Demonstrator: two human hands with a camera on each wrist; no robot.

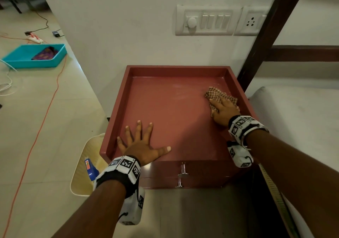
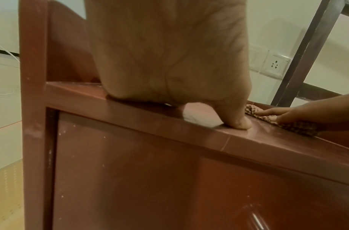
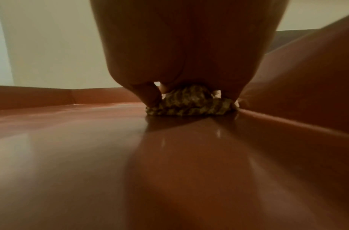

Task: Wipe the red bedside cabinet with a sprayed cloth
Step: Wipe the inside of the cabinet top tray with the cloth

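The red bedside cabinet (image 1: 174, 109) has a recessed top with a raised rim on three sides, and dusty streaks near the back. My left hand (image 1: 141, 144) lies flat on its front left part, fingers spread and holding nothing; in the left wrist view the palm (image 2: 169, 62) rests on the front edge. A brown checked cloth (image 1: 214, 93) lies bunched against the right rim. My right hand (image 1: 224, 109) presses down on it with fingers laid straight over it. The right wrist view shows the cloth (image 3: 189, 102) crumpled under the hand (image 3: 189, 46).
A spray bottle (image 1: 90, 169) lies in a cream basket (image 1: 80, 182) on the floor left of the cabinet. A blue tray (image 1: 34, 56) and an orange cable (image 1: 45, 109) are further left. A bed (image 1: 293, 118) adjoins the right side. Two drawer knobs (image 1: 182, 173) stick out in front.
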